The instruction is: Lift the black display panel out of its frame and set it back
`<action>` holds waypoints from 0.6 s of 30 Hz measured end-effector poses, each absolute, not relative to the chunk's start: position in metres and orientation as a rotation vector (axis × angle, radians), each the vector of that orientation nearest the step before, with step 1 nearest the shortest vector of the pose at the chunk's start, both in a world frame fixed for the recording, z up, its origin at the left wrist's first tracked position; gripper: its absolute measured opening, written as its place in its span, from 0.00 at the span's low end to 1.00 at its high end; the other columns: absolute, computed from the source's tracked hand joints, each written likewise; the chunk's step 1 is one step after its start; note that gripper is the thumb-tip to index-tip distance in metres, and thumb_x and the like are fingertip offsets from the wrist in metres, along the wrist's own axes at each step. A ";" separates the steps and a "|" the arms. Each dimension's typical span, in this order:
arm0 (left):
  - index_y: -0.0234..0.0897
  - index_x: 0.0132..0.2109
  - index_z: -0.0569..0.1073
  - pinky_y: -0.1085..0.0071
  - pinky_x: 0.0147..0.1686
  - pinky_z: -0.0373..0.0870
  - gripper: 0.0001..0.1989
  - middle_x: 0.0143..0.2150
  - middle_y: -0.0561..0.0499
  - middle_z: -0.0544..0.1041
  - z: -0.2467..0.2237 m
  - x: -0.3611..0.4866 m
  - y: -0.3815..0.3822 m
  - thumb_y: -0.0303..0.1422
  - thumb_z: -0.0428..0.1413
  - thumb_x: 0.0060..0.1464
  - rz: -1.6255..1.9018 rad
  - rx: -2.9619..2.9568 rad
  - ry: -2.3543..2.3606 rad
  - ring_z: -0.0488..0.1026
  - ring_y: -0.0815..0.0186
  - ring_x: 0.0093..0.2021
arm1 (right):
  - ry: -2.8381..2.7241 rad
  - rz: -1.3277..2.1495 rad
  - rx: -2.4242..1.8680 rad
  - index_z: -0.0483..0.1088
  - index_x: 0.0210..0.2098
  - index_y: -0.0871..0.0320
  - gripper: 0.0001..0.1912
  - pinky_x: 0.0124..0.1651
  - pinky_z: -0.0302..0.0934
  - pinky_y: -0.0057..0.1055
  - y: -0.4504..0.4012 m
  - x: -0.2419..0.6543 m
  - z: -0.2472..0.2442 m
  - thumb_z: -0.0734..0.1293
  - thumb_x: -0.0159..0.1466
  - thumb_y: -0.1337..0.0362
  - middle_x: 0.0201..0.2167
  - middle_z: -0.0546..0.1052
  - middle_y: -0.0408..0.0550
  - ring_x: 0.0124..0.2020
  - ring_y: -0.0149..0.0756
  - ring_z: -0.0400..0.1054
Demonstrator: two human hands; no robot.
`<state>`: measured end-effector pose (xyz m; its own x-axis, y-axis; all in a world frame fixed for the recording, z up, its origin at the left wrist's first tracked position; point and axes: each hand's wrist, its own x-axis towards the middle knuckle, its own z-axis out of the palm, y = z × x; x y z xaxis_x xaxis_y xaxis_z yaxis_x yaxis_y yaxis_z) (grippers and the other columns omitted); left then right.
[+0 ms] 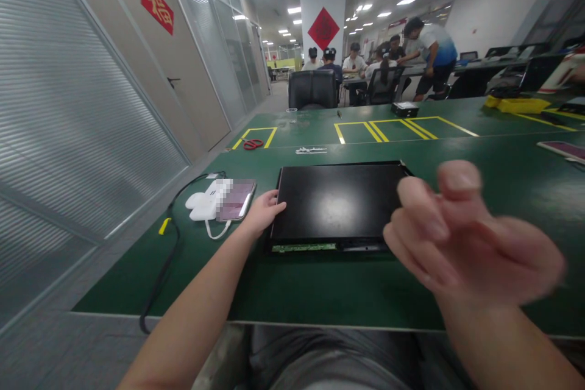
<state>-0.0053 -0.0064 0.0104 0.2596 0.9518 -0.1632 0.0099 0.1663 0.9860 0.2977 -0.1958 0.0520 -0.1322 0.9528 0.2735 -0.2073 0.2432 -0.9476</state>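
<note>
A black display panel (336, 201) lies flat on the green table, seated in a slightly larger dark frame (363, 164). Along its near edge runs a narrow green circuit board (304, 248). My left hand (265, 210) grips the panel's left edge, the thumb on top and the fingers at the side. Raised close to the camera, my right hand (466, 237) hangs over the panel's right side with its fingers curled in. It is blurred, and whatever the fingers may hold is hidden.
Left of the panel lie a phone (237, 201), a white device (208, 201) and a black cable (176, 244). Red-handled scissors (253, 144), small white parts (311, 150) and a dark box (404, 109) lie farther back. Several people are around tables behind.
</note>
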 end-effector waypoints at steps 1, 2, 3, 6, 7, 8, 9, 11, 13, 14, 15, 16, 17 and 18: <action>0.32 0.54 0.75 0.62 0.45 0.80 0.26 0.38 0.44 0.86 0.010 -0.005 -0.006 0.24 0.70 0.47 0.897 1.180 1.064 0.84 0.54 0.42 | -1.213 1.173 -0.812 0.67 0.48 0.43 0.21 0.23 0.56 0.35 -0.194 0.284 0.072 0.57 0.66 0.39 0.36 0.71 0.47 0.20 0.30 0.55; 0.32 0.54 0.75 0.63 0.44 0.80 0.26 0.38 0.44 0.86 0.010 -0.005 -0.005 0.24 0.70 0.47 0.893 1.170 1.048 0.84 0.55 0.42 | -1.160 1.158 -0.796 0.66 0.45 0.44 0.19 0.22 0.54 0.34 -0.192 0.270 0.091 0.56 0.67 0.40 0.34 0.69 0.45 0.19 0.28 0.51; 0.32 0.54 0.75 0.63 0.43 0.80 0.26 0.37 0.44 0.86 0.010 -0.005 -0.005 0.24 0.70 0.47 0.894 1.161 1.035 0.85 0.55 0.41 | -1.126 1.167 -0.765 0.64 0.40 0.46 0.17 0.21 0.51 0.33 -0.189 0.259 0.106 0.56 0.67 0.42 0.30 0.66 0.42 0.18 0.27 0.46; 0.31 0.54 0.74 0.65 0.41 0.80 0.26 0.37 0.43 0.86 0.012 -0.005 -0.006 0.22 0.69 0.47 0.896 1.145 1.024 0.85 0.55 0.40 | -1.048 1.263 -0.690 0.57 0.33 0.49 0.14 0.21 0.47 0.31 -0.181 0.241 0.128 0.57 0.67 0.47 0.27 0.61 0.39 0.17 0.27 0.42; 0.31 0.53 0.74 0.65 0.41 0.80 0.26 0.37 0.43 0.86 0.013 -0.005 -0.007 0.22 0.69 0.47 0.897 1.142 1.026 0.85 0.56 0.39 | -1.033 1.295 -0.658 0.56 0.33 0.50 0.13 0.20 0.47 0.31 -0.180 0.240 0.129 0.57 0.67 0.48 0.27 0.60 0.39 0.17 0.26 0.42; 0.31 0.53 0.74 0.66 0.40 0.80 0.25 0.37 0.44 0.86 0.013 -0.005 -0.007 0.21 0.68 0.47 0.898 1.140 1.031 0.85 0.56 0.39 | -1.022 1.317 -0.628 0.55 0.32 0.50 0.13 0.20 0.46 0.31 -0.178 0.242 0.128 0.57 0.66 0.49 0.26 0.60 0.38 0.16 0.26 0.41; 0.31 0.53 0.74 0.66 0.40 0.80 0.25 0.36 0.44 0.86 0.013 -0.005 -0.008 0.21 0.68 0.47 0.901 1.139 1.035 0.85 0.56 0.39 | -1.015 1.331 -0.609 0.55 0.32 0.50 0.13 0.20 0.46 0.31 -0.178 0.244 0.126 0.58 0.66 0.49 0.26 0.60 0.38 0.16 0.26 0.41; 0.32 0.52 0.74 0.67 0.39 0.80 0.24 0.36 0.44 0.85 0.013 -0.005 -0.008 0.21 0.69 0.47 0.904 1.137 1.031 0.85 0.57 0.39 | -1.009 1.335 -0.610 0.56 0.32 0.50 0.14 0.20 0.46 0.31 -0.178 0.248 0.123 0.58 0.66 0.48 0.26 0.60 0.38 0.16 0.25 0.40; 0.32 0.51 0.74 0.68 0.38 0.79 0.23 0.36 0.45 0.85 0.012 -0.006 -0.007 0.22 0.69 0.47 0.902 1.130 1.020 0.84 0.57 0.38 | -1.017 1.323 -0.643 0.58 0.33 0.50 0.14 0.19 0.46 0.30 -0.179 0.250 0.123 0.58 0.66 0.47 0.26 0.62 0.38 0.16 0.25 0.40; 0.32 0.51 0.74 0.68 0.38 0.79 0.23 0.37 0.45 0.85 0.012 -0.006 -0.006 0.22 0.69 0.47 0.901 1.126 1.017 0.84 0.58 0.38 | -1.029 1.318 -0.660 0.60 0.34 0.50 0.14 0.19 0.47 0.30 -0.179 0.251 0.123 0.58 0.66 0.46 0.26 0.63 0.39 0.16 0.25 0.40; 0.33 0.51 0.74 0.68 0.37 0.79 0.23 0.37 0.45 0.85 0.011 -0.006 -0.006 0.22 0.69 0.47 0.899 1.121 1.016 0.84 0.58 0.38 | -1.051 1.313 -0.677 0.62 0.36 0.49 0.15 0.19 0.47 0.30 -0.179 0.251 0.124 0.58 0.66 0.46 0.27 0.65 0.39 0.16 0.25 0.41; 0.33 0.50 0.74 0.68 0.37 0.79 0.23 0.37 0.45 0.85 0.010 -0.006 -0.005 0.22 0.69 0.47 0.902 1.118 1.018 0.84 0.58 0.37 | -1.079 1.306 -0.694 0.65 0.39 0.49 0.17 0.19 0.48 0.30 -0.179 0.252 0.125 0.57 0.67 0.45 0.28 0.67 0.40 0.16 0.24 0.42; 0.33 0.51 0.74 0.68 0.37 0.79 0.23 0.37 0.46 0.85 0.010 -0.007 -0.005 0.22 0.69 0.47 0.905 1.116 1.020 0.84 0.58 0.37 | -1.110 1.300 -0.713 0.67 0.42 0.49 0.19 0.20 0.49 0.30 -0.178 0.252 0.125 0.56 0.67 0.43 0.29 0.69 0.41 0.16 0.24 0.43; 0.33 0.51 0.74 0.68 0.37 0.79 0.23 0.36 0.46 0.85 0.009 -0.007 -0.005 0.22 0.69 0.47 0.905 1.117 1.020 0.84 0.58 0.37 | -1.139 1.294 -0.730 0.69 0.46 0.48 0.22 0.20 0.49 0.30 -0.178 0.253 0.126 0.55 0.67 0.42 0.31 0.71 0.42 0.16 0.24 0.44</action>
<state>-0.0067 -0.0045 0.0093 0.2871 0.9407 -0.1808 -0.0671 0.2081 0.9758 0.2527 -0.1780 0.1257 -0.0999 0.9677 0.2314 -0.3526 0.1830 -0.9177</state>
